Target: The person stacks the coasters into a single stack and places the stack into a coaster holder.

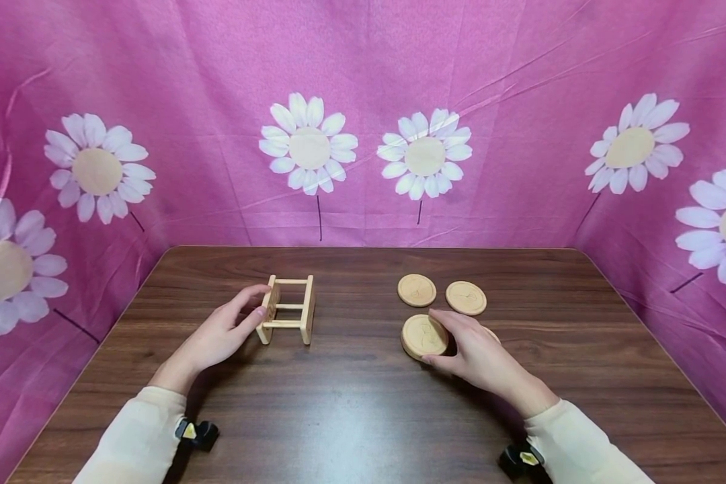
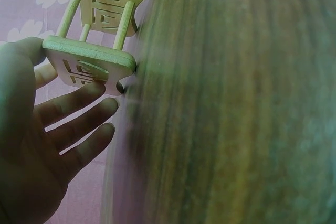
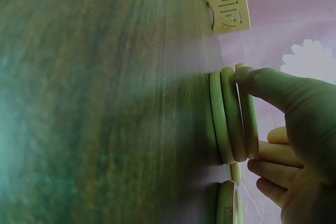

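Note:
At the left stands a pale wooden coaster rack (image 1: pixel 308 310), with cut-out side panels joined by round bars. My left hand (image 1: pixel 220 331) rests against its outer left side, fingers loosely extended and not wrapped around it. On the right, my right hand (image 1: pixel 480 353) pinches the edges of the top round wooden coaster (image 1: pixel 425 335) between thumb and fingers. In the right wrist view that coaster (image 3: pixel 249 114) sits slightly apart from two stacked coasters (image 3: pixel 226 119) below it. Another coaster (image 1: pixel 493 334) is mostly hidden behind the right hand.
Two loose coasters lie flat behind the stack, one at the left (image 1: pixel 417 290) and one at the right (image 1: pixel 466 298). The dark wood-grain table (image 1: pixel 339 396) ends at a pink daisy-print cloth (image 1: pixel 363 215) at the back and sides.

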The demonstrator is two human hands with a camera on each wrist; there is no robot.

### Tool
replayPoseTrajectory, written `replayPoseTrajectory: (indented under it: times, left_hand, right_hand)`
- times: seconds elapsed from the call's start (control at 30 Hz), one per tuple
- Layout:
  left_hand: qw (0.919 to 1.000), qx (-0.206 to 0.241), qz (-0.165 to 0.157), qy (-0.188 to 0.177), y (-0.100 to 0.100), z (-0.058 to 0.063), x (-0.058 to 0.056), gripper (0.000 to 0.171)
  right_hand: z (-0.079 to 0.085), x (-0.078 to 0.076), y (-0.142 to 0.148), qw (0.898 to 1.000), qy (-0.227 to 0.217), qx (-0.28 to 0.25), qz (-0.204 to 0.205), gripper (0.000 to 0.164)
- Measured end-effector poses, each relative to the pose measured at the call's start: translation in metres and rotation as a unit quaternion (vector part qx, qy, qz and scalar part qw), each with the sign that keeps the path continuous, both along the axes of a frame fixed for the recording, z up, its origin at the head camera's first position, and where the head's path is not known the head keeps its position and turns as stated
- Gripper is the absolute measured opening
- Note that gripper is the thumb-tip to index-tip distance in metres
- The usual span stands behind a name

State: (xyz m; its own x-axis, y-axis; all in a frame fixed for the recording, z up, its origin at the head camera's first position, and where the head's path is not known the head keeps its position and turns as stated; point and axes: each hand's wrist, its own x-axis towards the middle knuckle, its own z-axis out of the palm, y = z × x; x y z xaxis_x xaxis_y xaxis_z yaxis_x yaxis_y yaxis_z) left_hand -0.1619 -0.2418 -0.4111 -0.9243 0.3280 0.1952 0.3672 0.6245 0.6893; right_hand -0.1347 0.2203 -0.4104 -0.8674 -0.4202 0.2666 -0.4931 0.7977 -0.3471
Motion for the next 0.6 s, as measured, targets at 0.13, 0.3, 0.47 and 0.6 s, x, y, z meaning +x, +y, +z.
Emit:
replayPoseTrajectory:
  times: [0.13, 0.3, 0.47, 0.6]
  left_hand:
    - [1.0, -0.002, 0.001, -0.001, -0.0011, -0.0028, -0.0015, 0.041]
    - [1.0, -0.007, 0.005, -0.003, -0.0014, -0.0052, -0.0029, 0.042]
    - [1.0, -0.006, 0.004, 0.0, -0.0014, -0.004, -0.0019, 0.041]
    - [1.0, -0.001, 0.001, 0.002, -0.0005, -0.0017, -0.0008, 0.041]
  right_hand:
    - [-0.0004, 0.0003, 0.0, 1.0, 0.006, 0.0, 0.003, 0.073]
    - [-0.0008, 0.0003, -0.0002, 1.0, 0.013, -0.001, 0.01, 0.073]
    - [-0.0019, 0.0001, 0.0, 1.0, 0.022, -0.003, 0.014, 0.073]
    - [-0.0028, 0.0004, 0.0004, 1.0, 0.023, -0.005, 0.016, 0.073]
